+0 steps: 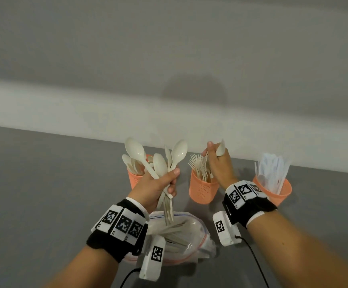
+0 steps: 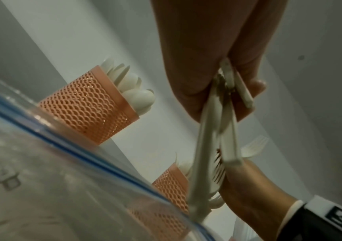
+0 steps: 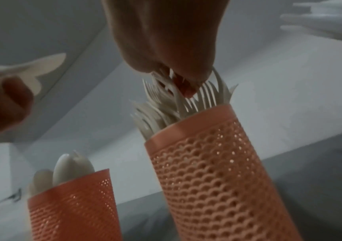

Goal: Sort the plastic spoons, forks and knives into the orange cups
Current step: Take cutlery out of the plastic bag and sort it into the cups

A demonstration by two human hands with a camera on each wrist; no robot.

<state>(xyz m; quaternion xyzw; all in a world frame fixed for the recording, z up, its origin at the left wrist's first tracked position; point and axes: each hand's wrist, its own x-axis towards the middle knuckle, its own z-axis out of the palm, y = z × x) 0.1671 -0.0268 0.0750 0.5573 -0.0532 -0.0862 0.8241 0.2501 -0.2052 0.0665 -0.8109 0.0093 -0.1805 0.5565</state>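
Three orange mesh cups stand in a row by the wall. The left cup holds spoons, the middle cup forks, and the right cup pale knives. My left hand grips a bundle of cutlery by the handles, in front of the left cup: spoon bowls point up and fork tines hang below. My right hand hovers over the middle cup. It pinches a white utensil among the fork tines.
A clear zip bag with more cutlery lies on the grey table near me, under my left wrist. A pale wall rises right behind the cups. Black cables trail from both wrist cameras.
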